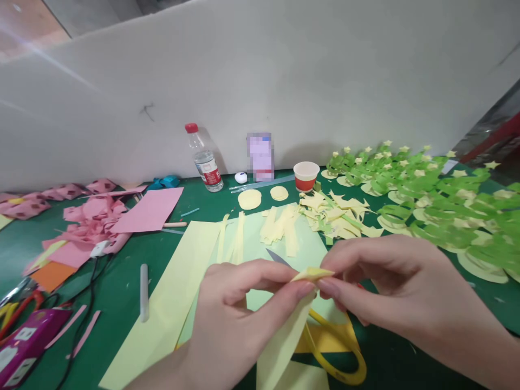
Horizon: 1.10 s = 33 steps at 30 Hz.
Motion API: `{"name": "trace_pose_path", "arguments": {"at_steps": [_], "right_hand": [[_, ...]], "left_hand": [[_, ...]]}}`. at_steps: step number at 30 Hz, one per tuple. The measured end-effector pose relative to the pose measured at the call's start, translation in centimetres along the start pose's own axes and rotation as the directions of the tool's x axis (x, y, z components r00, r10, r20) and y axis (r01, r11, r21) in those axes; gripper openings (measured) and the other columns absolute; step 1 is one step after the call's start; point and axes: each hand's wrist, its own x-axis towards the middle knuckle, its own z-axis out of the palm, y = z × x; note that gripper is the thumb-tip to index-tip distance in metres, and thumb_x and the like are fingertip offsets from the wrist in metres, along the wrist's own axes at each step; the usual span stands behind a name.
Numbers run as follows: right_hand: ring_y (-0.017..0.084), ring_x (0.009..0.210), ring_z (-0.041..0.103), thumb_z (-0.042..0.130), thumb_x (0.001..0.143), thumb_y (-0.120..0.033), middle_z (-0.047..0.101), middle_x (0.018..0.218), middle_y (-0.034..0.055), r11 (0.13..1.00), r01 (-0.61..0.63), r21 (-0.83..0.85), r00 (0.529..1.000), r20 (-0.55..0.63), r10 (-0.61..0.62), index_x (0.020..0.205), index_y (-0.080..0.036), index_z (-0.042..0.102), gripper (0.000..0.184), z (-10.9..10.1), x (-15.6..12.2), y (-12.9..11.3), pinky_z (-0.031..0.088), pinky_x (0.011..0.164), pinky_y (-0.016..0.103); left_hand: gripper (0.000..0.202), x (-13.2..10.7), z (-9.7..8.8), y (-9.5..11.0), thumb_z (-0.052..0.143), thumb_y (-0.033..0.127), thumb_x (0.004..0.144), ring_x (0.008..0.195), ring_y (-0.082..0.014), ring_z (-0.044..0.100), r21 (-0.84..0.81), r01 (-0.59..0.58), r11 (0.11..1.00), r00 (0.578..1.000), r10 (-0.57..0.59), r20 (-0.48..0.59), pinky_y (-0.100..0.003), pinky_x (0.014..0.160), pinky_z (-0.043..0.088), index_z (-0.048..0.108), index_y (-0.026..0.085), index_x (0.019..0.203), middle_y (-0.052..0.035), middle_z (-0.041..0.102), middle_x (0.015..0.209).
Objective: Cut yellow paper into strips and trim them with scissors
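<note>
Between the fingertips of my left hand (244, 314) and my right hand (390, 287) is a pale yellow paper strip (290, 338), folded at its upper end. Both hands pinch that folded end, and the strip's long tail hangs down below my left fingers. Under the hands lie yellow-handled scissors (341, 371), the tip of their blade showing past my left fingers. Beneath them are a light green paper sheet (252, 233) and a darker yellow paper piece (325, 336). Several cut pale yellow strips (280, 227) rest on the green sheet.
Yellow paper scraps (337, 214) and many green paper shapes with stars (426, 195) cover the right. A red-capped water bottle (207, 168), a phone (260, 157) and a paper cup (306, 176) stand along the wall. Left are pink papers (150, 211), a glue stick (144, 292) and a purple power strip (30, 346).
</note>
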Motion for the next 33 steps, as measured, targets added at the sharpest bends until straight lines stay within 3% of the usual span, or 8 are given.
{"name": "trace_pose_path", "arguments": {"at_steps": [8, 15, 23, 33], "right_hand": [[0.005, 0.038, 0.042, 0.064, 0.064, -0.017, 0.054, 0.047, -0.0029, 0.960, -0.178, 0.218, 0.984, 0.046, 0.172, 0.056, -0.019, 0.062, 0.008, 0.2, 0.1, -0.8, 0.035, 0.033, 0.015], [0.006, 0.035, 0.045, 0.065, 0.057, -0.017, 0.052, 0.045, -0.0022, 0.876, -0.328, 0.353, 0.945, 0.119, 0.306, 0.052, -0.017, 0.060, 0.006, 0.4, 0.4, -1.1, 0.039, 0.032, 0.015], [0.005, 0.036, 0.044, 0.067, 0.055, -0.014, 0.051, 0.044, -0.0030, 0.839, -0.370, 0.398, 0.929, 0.159, 0.334, 0.052, -0.016, 0.060, 0.008, 0.2, 0.4, -1.4, 0.041, 0.033, 0.013], [0.006, 0.035, 0.048, 0.066, 0.061, -0.021, 0.054, 0.045, -0.0019, 0.867, -0.360, 0.345, 0.932, 0.164, 0.322, 0.055, -0.016, 0.060, 0.010, 0.2, 0.1, -0.8, 0.043, 0.034, 0.014]], "left_hand": [[0.011, 0.6, -0.1, 0.0, 0.067, 0.021, 0.068, 0.050, -0.0139, 0.062, -0.044, 0.102, 0.994, 0.995, -0.101, 0.023, -0.021, 0.048, 0.050, 0.065, 0.020, 0.057, 0.0027, 0.068, 0.057], [0.010, 0.4, -0.2, -0.1, 0.069, 0.023, 0.065, 0.048, -0.0134, 0.060, -0.078, 0.123, 0.989, 0.992, -0.122, 0.011, -0.021, 0.046, 0.049, 0.066, 0.020, 0.056, 0.0021, 0.067, 0.055], [0.012, 0.5, -0.1, 0.0, 0.070, 0.024, 0.065, 0.046, -0.0123, 0.059, -0.077, 0.135, 0.988, 0.991, -0.134, 0.017, -0.019, 0.044, 0.048, 0.065, 0.019, 0.056, 0.0015, 0.067, 0.054], [0.014, 0.7, -0.1, 0.0, 0.069, 0.024, 0.065, 0.050, -0.0144, 0.061, -0.085, 0.162, 0.983, 0.987, -0.159, 0.036, -0.022, 0.047, 0.050, 0.064, 0.019, 0.053, 0.0008, 0.068, 0.055]]}}
